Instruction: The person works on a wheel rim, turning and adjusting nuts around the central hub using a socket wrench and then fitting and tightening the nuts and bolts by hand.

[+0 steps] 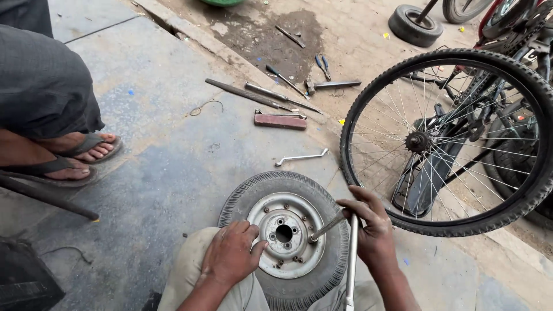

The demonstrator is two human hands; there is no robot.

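— Where's the small black rubber tyre on its grey steel rim (286,233)?

— Flat on the concrete, at the person's knees. The left hand (232,253) lies spread on the rim; the right hand (368,227) grips a long steel tyre lever (351,259).

— How would it handle?

— Probably heavy and stiff; grip the tread edge. No labels or packages are visible.

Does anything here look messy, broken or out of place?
Nothing looks broken. The hand tools lie scattered loose on the ground beyond the small wheel, beside a dark stain. The left hand rests on the wheel's rim; the right hand grips a metal bar set against it.
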